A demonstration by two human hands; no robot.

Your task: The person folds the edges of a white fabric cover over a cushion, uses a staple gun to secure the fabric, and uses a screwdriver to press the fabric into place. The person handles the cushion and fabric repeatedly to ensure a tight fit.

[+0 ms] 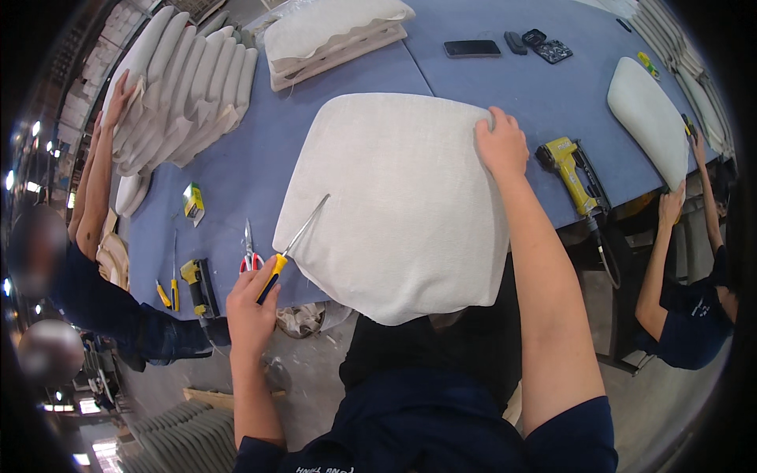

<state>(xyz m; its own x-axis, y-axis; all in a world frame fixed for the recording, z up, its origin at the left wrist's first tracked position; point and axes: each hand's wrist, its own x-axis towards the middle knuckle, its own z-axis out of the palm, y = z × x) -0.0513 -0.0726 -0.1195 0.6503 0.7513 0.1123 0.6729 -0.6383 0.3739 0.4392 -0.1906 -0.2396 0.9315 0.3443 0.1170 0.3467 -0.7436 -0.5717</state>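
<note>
A white fabric-covered seat pad (402,197) with rounded corners lies in front of me, its near edge overhanging the blue table. My left hand (251,311) is closed round the yellow-and-black handle of a screwdriver (274,279). Its long thin shaft points up and right over the pad's left side; whether the tip touches the fabric I cannot tell. At the pad's far right corner, my right hand (503,146) grips the edge, fingers curled over it. Wrinkles run through the cloth near the front edge. Red-handled scissors (251,258) rest just beyond my left hand.
Yellow staple guns lie at right (574,175) and left (199,285), with hoses hanging off the blue table (229,177). Stacked pads (339,39) stand at the back. A phone (471,49) lies far right. Co-workers handle a pad pile (189,87) at left and another pad (650,118) at right.
</note>
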